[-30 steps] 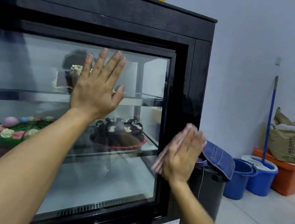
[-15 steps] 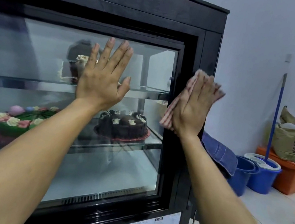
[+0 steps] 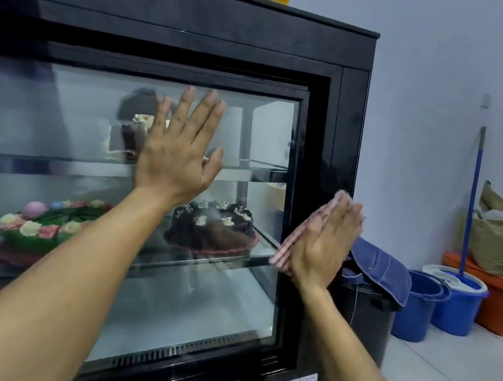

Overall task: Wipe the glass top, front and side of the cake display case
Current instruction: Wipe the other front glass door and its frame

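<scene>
Straight ahead of the person stands the cake display case [image 3: 184, 27], a tall, upright black cabinet whose glass front [image 3: 56, 109] faces the camera. Behind the glass, shelves hold a chocolate cake [image 3: 217, 224] and a flower-decorated cake [image 3: 36, 219]. The left hand [image 3: 179, 151] lies flat against the glass, fingers straight and spread, holding nothing. The right hand [image 3: 322, 239], fingers straight and together, presses a pinkish cloth [image 3: 293, 241] against the case's black right-hand frame [image 3: 346, 140]. Beyond the case stand blue buckets [image 3: 438, 304] and a mop [image 3: 471, 202].
</scene>
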`<move>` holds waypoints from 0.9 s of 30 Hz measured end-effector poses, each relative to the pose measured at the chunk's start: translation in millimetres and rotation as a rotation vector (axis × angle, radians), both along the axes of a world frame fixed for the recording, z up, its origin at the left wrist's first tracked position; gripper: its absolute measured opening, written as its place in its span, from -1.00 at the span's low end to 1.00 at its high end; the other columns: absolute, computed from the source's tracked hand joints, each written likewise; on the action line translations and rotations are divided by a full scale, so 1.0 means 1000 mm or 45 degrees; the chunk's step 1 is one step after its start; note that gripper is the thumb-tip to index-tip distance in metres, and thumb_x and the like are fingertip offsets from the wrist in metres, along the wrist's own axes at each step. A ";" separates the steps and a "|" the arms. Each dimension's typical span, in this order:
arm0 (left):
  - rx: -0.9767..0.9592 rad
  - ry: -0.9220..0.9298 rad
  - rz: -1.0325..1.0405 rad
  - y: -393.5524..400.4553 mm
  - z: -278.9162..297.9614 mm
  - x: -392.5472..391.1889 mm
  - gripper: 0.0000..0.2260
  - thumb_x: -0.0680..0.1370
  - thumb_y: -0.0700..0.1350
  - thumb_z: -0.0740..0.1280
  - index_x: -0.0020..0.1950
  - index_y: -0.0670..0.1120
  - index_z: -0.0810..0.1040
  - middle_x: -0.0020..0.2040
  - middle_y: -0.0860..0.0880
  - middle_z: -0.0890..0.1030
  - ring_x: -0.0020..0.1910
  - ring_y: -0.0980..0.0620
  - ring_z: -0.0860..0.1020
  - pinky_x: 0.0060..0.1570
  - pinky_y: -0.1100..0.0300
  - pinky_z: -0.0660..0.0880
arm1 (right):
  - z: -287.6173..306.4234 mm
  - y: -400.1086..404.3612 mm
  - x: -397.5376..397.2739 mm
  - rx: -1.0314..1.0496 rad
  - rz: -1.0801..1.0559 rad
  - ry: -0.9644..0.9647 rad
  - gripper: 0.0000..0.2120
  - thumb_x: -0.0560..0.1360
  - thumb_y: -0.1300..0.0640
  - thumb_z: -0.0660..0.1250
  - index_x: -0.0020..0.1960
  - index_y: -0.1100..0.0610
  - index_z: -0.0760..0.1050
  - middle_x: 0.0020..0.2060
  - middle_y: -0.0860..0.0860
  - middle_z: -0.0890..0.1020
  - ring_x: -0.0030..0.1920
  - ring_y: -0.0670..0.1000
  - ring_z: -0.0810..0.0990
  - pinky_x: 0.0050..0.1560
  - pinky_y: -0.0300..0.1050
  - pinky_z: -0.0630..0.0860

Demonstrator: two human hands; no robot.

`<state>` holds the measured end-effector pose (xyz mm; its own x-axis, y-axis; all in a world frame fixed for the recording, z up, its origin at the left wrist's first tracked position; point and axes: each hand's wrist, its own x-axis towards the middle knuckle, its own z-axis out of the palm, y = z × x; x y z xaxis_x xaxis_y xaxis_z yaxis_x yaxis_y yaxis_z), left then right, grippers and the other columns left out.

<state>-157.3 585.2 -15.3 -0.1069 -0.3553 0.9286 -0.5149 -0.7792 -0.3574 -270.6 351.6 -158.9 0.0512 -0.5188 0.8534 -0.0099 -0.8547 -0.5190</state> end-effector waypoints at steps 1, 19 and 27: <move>0.000 0.001 0.004 0.000 0.000 -0.001 -0.36 0.69 0.13 0.05 0.72 -0.07 0.03 0.72 -0.05 0.03 0.70 -0.14 -0.02 0.64 -0.14 -0.17 | 0.045 -0.003 0.002 -0.035 -0.007 -0.030 -0.40 0.72 -0.06 -0.15 0.70 0.16 -0.05 0.68 0.15 -0.07 0.68 0.14 -0.14 0.65 0.21 -0.21; -0.126 0.121 -0.043 0.005 0.000 -0.010 -0.33 0.66 0.09 0.04 0.71 -0.18 0.01 0.72 -0.15 0.00 0.69 -0.10 -0.12 0.64 -0.07 -0.25 | 0.143 0.062 0.044 -0.462 0.049 0.053 -0.43 0.73 -0.02 -0.05 0.70 0.12 -0.02 0.69 0.14 -0.05 0.68 0.12 -0.14 0.64 -0.02 -0.29; -0.108 0.110 -0.039 0.005 0.000 -0.006 -0.33 0.66 0.10 0.07 0.71 -0.16 0.02 0.71 -0.13 0.01 0.70 -0.13 -0.06 0.65 -0.08 -0.19 | 0.166 0.050 0.048 -0.348 0.025 -0.050 -0.40 0.71 -0.05 -0.04 0.70 0.13 0.01 0.68 0.14 0.00 0.68 0.12 -0.08 0.66 0.02 -0.18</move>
